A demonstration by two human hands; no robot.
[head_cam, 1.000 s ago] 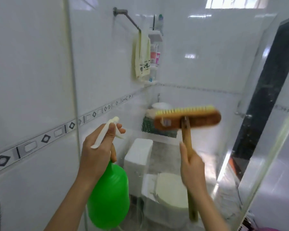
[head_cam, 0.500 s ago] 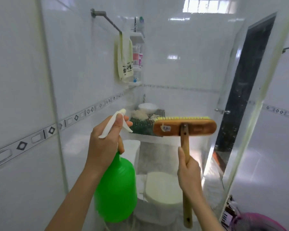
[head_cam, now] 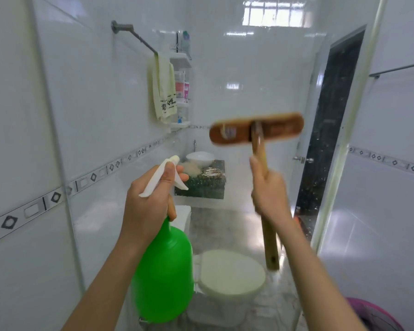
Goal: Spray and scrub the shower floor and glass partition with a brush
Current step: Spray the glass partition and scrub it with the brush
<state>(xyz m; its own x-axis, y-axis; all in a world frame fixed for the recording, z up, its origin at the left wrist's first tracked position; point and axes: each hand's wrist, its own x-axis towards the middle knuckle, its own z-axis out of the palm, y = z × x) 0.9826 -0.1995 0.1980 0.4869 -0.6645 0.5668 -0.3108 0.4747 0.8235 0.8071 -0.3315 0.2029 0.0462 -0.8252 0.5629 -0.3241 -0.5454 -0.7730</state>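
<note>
A glass partition (head_cam: 268, 75) stands right in front of me, its pale frame edge running down on the right. My left hand (head_cam: 148, 201) grips the white trigger head of a green spray bottle (head_cam: 164, 278), nozzle aimed at the glass. My right hand (head_cam: 269, 194) grips the wooden handle of a scrub brush (head_cam: 256, 131). The brush head is raised against the glass at chest height, its wooden back toward me, and it is motion-blurred.
Through the glass I see a white toilet (head_cam: 230, 283), a small sink counter (head_cam: 201, 180), a hanging towel (head_cam: 164, 89) on a rail, corner shelves with bottles and a dark doorway (head_cam: 330, 130). Tiled walls close in on both sides. A pink object (head_cam: 378, 314) sits low right.
The brush head has risen up the glass and turned its wooden back toward me. The spray bottle stays held at about the same height. My view has shifted slightly.
</note>
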